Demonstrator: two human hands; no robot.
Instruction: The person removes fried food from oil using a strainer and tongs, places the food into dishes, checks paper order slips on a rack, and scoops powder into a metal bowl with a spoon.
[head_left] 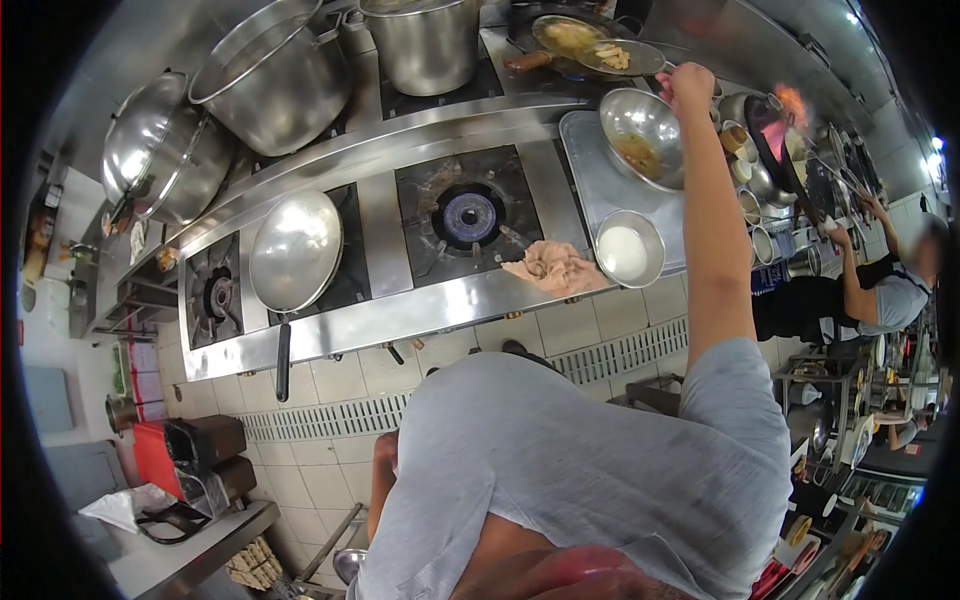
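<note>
My right hand [688, 88] is closed round the handle of a skimmer [622, 58] at the upper right. Yellow pieces of food lie in the skimmer, over a dark wok. Beside it is a second round strainer [562, 36] with yellowish contents. Just below my right hand sits a steel bowl [662, 120] with some brownish liquid in it. A smaller steel bowl [628, 250] holds something white. My left hand [385, 450] hangs low beside my body, its fingers mostly hidden by my shirt.
A frying pan [297, 250] rests on the left burner, its handle past the counter edge. A crumpled cloth [556, 267] lies by the middle burner [468, 217]. Large pots [270, 85] stand behind. At right, a co-worker [890, 290] handles a wok near a flame [790, 103].
</note>
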